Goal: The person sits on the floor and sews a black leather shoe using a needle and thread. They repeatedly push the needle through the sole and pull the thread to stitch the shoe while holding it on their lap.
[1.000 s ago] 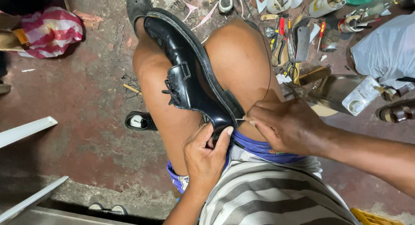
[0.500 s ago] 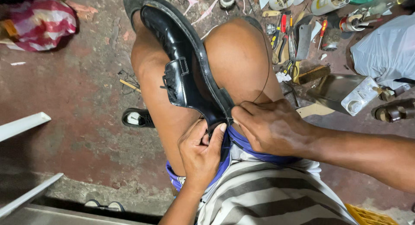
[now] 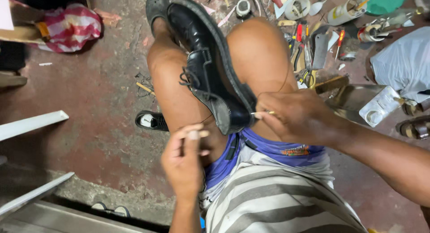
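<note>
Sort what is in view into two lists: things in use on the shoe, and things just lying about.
In use:
black lace-up shoe, wedged between the knees
right hand, pinching a thin tool at the shoe's heel
left hand, raised beside the shoe

Lying about:
hand tools on the floor
striped cloth
white plastic bag
sandal

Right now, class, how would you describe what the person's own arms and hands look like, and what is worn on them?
Both arms are bare to the elbow, with no sleeves reaching them. The left hand and right hand wear no gloves, and no rings, watch or bracelet show. A grey-and-white striped shirt covers the torso.
</note>
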